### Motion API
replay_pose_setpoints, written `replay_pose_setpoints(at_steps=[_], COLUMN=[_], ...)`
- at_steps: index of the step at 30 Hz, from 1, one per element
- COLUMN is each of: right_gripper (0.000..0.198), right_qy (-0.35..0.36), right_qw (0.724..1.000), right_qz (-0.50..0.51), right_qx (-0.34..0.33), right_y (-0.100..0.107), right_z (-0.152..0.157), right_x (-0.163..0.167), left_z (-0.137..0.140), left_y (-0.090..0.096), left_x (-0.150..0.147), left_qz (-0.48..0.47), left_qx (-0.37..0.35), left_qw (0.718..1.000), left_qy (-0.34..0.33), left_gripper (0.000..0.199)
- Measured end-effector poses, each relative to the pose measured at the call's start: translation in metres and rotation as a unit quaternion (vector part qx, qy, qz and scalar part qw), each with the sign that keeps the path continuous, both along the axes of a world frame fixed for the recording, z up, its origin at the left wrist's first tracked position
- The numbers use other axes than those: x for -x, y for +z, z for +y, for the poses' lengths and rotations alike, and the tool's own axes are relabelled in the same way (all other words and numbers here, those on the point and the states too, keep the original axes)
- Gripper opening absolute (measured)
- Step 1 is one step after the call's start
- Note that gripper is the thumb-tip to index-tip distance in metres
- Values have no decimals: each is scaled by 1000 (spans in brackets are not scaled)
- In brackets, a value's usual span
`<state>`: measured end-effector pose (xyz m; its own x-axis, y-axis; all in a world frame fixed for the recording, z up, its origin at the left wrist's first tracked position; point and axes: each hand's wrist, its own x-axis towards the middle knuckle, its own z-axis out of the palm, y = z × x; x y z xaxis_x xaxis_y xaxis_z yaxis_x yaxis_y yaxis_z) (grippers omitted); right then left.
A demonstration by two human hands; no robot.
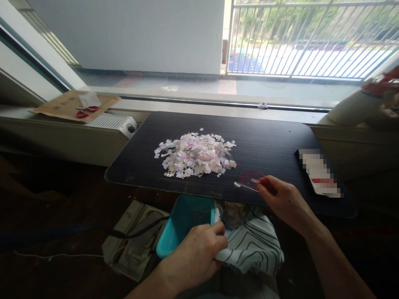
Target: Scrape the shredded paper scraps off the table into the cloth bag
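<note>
A loose heap of small paper scraps (199, 153), white and pale pink, lies on the dark tabletop (264, 141). To its right, my right hand (279, 197) pinches a transparent pink protractor (246, 177) by its right end, low over the table near the front edge. One small scrap (237, 184) lies beside the protractor's left corner. Below the table edge, my left hand (202, 249) has its fingers curled on the edge of a white cloth with black lines (262, 241). More scraps show in the cloth's opening. A turquoise bin (165, 243) stands just left of that hand.
A phone-like object (321, 174), partly blurred, lies on the table's right side. Red-handled scissors (87, 111) rest on a brown envelope (62, 106) at the left sill, near a white heater (115, 122). An open box (134, 245) sits on the floor. Another person's arm (352, 101) shows far right.
</note>
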<state>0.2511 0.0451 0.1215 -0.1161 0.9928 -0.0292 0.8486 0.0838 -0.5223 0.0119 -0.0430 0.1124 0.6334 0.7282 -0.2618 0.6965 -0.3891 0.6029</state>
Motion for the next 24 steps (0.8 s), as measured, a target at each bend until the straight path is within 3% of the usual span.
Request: replay_pose_setpoints(at_steps=[9, 17, 24], right_gripper=[20, 20, 22], right_qy=[-6, -33, 0], right_qw=[1000, 999, 998], right_qz=[15, -35, -18], right_qx=[-14, 4, 63], right_y=[2, 4, 9], right_z=[3, 2, -22], right_x=[2, -4, -22], left_z=[1, 3, 10], left_y=[2, 0, -1], left_x=[-2, -2, -11], left_qz=[-2, -1, -2], left_qx=[7, -6, -21], left_qw=[1000, 1000, 999], left_qy=[0, -8, -29], left_gripper=[11, 11, 9])
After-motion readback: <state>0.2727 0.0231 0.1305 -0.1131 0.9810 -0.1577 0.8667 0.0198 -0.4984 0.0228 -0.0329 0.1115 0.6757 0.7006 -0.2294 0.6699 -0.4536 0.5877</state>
